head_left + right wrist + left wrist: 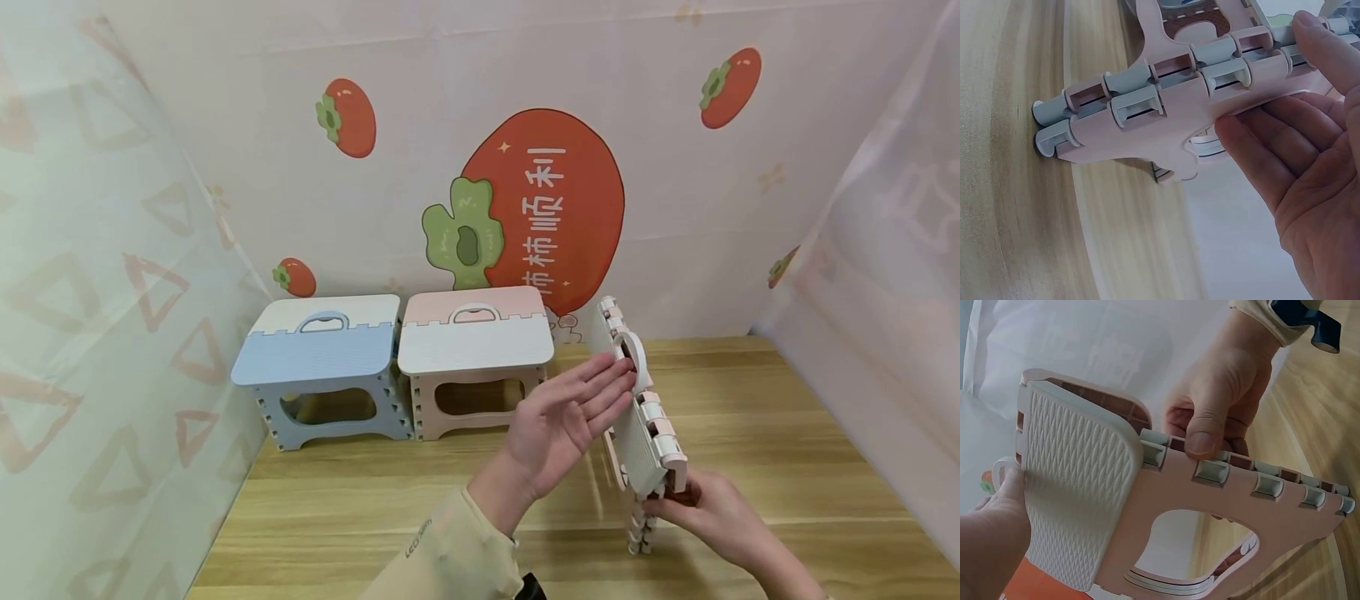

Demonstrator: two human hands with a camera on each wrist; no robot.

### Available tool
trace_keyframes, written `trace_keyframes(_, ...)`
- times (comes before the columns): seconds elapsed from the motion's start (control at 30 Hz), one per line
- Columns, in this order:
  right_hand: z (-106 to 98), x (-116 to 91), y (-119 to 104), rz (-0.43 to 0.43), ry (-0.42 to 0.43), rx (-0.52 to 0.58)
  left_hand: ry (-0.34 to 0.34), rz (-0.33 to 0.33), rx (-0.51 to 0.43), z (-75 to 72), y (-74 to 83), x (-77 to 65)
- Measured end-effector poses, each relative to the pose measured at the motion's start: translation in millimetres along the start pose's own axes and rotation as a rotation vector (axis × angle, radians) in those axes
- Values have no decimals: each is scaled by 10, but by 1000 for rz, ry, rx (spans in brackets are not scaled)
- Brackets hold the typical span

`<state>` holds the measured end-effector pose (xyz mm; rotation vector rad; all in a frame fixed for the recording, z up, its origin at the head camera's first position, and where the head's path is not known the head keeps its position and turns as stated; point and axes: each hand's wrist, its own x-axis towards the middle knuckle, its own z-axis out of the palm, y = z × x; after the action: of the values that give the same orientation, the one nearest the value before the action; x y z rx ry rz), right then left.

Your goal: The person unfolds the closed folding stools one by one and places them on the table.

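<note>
A folding stool (645,433), pink and white, stands on edge, mostly folded, at the right of the wooden table. My left hand (570,408) has its fingers straight and its palm exposed, the fingertips at the stool's white carry handle (636,360). In the left wrist view, part of the left hand (1000,519) lies beside the ridged white top panel (1075,481). My right hand (716,517) grips the hinged leg edge at the near end. Its thumb presses the hinge segments in the right wrist view, where the right hand's fingers (1291,137) curl underneath.
A blue and white folding stool (318,354) and a pink and white one (476,350) stand unfolded side by side at the back left. Behind them hangs a backdrop (247,100) printed with persimmons. Wooden tabletop (360,517) extends in front.
</note>
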<state>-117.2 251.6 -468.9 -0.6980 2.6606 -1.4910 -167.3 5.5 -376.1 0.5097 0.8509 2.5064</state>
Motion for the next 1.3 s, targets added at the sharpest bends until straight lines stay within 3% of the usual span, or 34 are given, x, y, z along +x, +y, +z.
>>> trace_keyframes(0.2, 13, -11, 12, -9, 13, 13, 126, 47, 123, -70, -76, -64)
trace_keyframes(0.47, 0, -32, 31, 44, 13, 20, 211, -24, 465, -229, -264, -214)
trace_keyframes(0.7, 3, -42, 13, 35, 27, 24, 203, -63, 856, -354, -516, -309)
trace_keyframes(0.83, 4, -45, 5, 38, 39, 7, 158, -88, 1041, -440, -653, -359)
trace_keyframes(1.0, 11, -53, 14, 32, 53, 6, 101, -112, 1161, -507, -775, -410)
trace_keyframes(1.3, 28, -67, 36, -7, 70, 10, 73, -127, 1323, -495, -869, -468)
